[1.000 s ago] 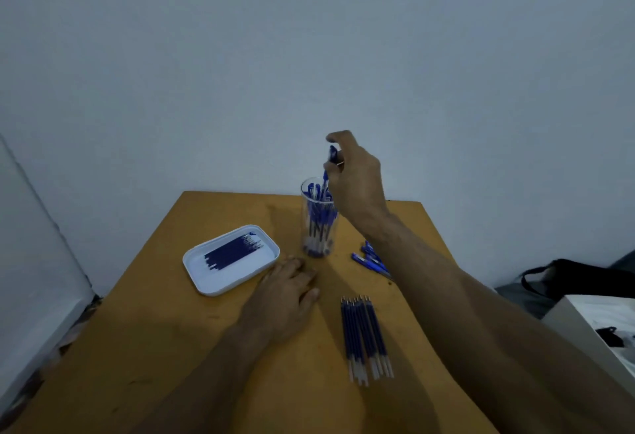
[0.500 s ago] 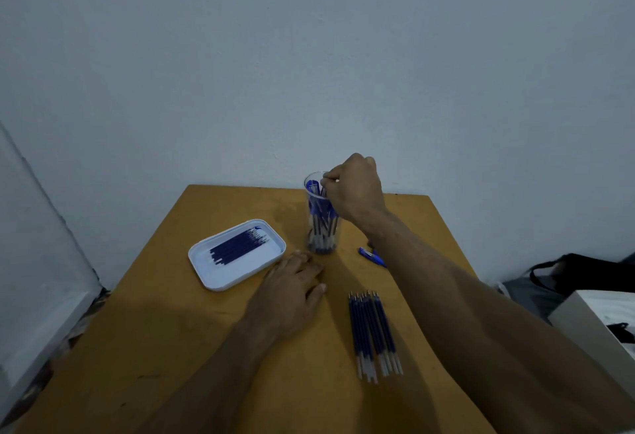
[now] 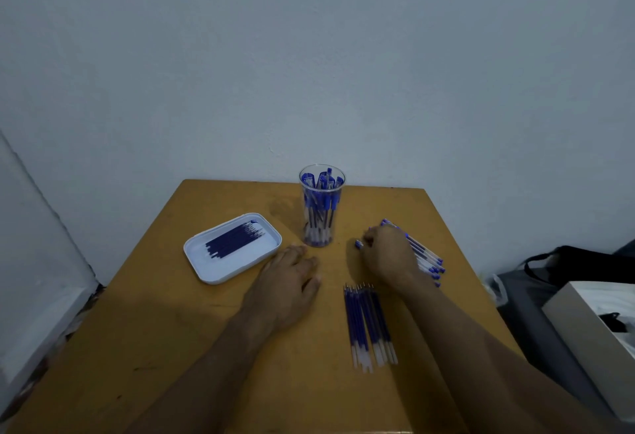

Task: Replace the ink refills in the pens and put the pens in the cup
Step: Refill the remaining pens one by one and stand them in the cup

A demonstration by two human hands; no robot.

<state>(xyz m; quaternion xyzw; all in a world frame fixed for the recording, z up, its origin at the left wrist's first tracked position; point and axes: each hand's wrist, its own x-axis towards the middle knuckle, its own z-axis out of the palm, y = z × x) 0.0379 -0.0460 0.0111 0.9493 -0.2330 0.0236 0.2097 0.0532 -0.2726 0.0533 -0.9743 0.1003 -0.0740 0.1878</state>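
A clear cup (image 3: pixel 321 207) filled with blue-capped pens is seen standing upright near the far edge of the wooden table (image 3: pixel 171 347). The left hand (image 3: pixel 287 287) is laid flat on the table with its fingers relaxed and spread, just in front of the cup, and nothing is held in it. The right hand (image 3: pixel 390 255) is placed over a pile of loose pens (image 3: pixel 426 260) to the right of the cup; its fingers are curled down onto them, but whether one is actually gripped cannot be told. A row of ink refills (image 3: pixel 369 325) is laid between the forearms. More dark refills are held in a white tray (image 3: pixel 206 270) at the left.
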